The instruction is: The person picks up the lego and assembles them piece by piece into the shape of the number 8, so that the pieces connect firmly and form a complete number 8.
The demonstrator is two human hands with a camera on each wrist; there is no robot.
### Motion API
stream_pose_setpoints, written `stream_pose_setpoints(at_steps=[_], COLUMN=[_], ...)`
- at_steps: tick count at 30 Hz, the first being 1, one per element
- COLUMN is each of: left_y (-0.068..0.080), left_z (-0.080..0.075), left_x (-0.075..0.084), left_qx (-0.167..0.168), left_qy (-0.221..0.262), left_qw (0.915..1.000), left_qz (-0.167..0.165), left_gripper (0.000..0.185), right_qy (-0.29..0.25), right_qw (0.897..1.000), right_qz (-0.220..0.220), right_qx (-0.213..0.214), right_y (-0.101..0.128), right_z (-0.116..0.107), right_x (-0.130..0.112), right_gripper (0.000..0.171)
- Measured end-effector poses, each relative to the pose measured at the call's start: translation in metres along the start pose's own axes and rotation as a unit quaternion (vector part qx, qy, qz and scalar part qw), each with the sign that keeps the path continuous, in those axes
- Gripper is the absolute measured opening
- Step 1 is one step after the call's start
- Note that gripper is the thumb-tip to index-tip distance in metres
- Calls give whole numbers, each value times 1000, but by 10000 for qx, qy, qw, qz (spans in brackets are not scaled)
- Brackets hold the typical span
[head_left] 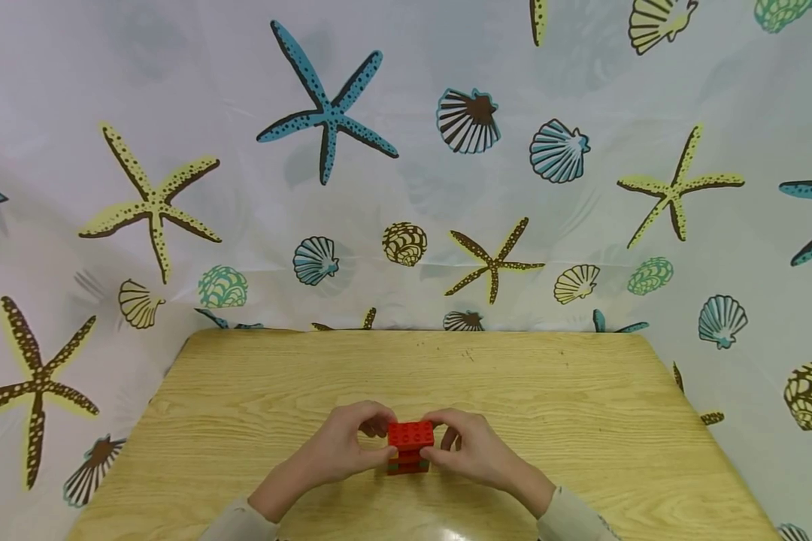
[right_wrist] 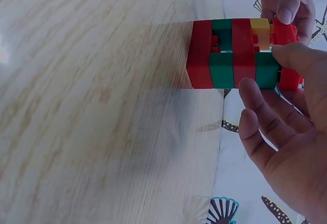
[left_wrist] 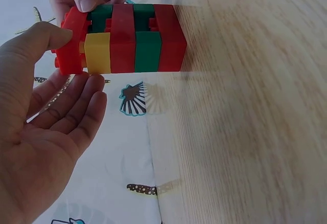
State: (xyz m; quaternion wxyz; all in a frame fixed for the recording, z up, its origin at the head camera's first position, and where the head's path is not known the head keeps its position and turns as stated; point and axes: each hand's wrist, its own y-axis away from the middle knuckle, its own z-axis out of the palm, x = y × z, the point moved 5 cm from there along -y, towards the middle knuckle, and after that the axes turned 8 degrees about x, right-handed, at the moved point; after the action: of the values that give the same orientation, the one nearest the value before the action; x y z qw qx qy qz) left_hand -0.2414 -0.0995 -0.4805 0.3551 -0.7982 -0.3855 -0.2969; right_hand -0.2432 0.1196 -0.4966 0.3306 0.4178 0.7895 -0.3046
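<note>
A tower of toy building blocks stands at the middle of the table. Its bottom red block [left_wrist: 171, 40] and middle red block [left_wrist: 122, 40] are separated by green blocks [left_wrist: 148, 52], with open gaps between them. Above the middle block sit a yellow block [left_wrist: 98, 53] at the left end and an upper green block [right_wrist: 266, 70] at the right end. Across these two lies a studded top red block [head_left: 410, 434], slightly tilted. My left hand [head_left: 352, 445] pinches its left end between thumb and fingers. At the right end, my right hand [head_left: 472, 448] grips the same block.
The wood-grain table [head_left: 243, 383] extends to both sides and behind the tower. A white curtain [head_left: 406, 180] printed with starfish and shells hangs around its back and sides.
</note>
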Motion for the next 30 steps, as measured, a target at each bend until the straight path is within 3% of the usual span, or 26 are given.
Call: stream_pose_setpoints(at_steps=[23,30], left_y=[1,1], left_z=[1,2], left_x=[-3,-3], left_qx=[-73,-18], left_qy=[128,-47], left_qw=[9998,9999], left_qz=[-111,142], left_gripper=[27,33], right_qy=[23,33], right_qw=[9995,9995], right_qz=[174,230], right_qx=[-247,-228], right_y=[-5,-5], right_z=[-2,-2], right_x=[-7,-7], right_gripper=[41,39])
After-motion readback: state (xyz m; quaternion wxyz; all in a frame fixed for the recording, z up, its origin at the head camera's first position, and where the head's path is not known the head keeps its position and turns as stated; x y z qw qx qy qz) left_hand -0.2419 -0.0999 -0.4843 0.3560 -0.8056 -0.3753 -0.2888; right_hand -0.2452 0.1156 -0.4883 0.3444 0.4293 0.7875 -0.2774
